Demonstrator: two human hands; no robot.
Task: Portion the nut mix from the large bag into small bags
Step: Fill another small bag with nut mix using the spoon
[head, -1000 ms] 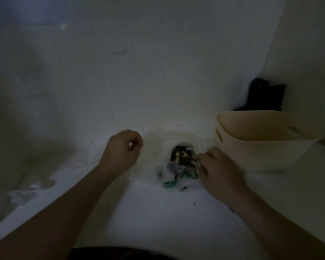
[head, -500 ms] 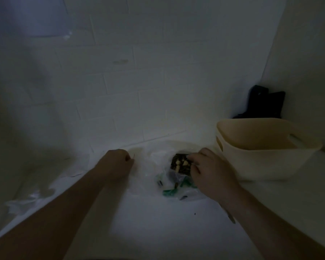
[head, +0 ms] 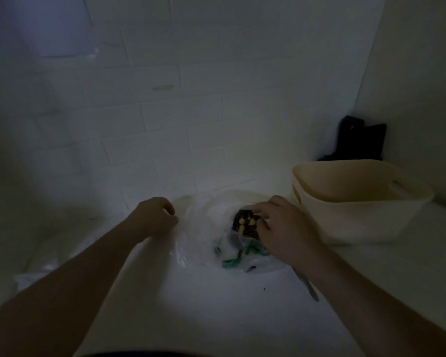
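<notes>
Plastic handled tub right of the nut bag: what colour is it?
Cream plastic tub, plain with no pattern; head view.

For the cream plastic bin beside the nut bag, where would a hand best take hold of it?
Grip the cream plastic bin by a handle cutout: one slot shows in its far right wall, another in the left end wall. Come from above; it stands upright, open-topped, its right side near the wall.

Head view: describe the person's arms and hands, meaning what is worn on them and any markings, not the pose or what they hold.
Both forearms are bare up to the frame edge: no sleeves show. The left hand and the right hand wear no gloves. No watch, bracelet or ring can be made out, though the dim, blurred picture could hide small details. No markings are visible on either arm.
</notes>
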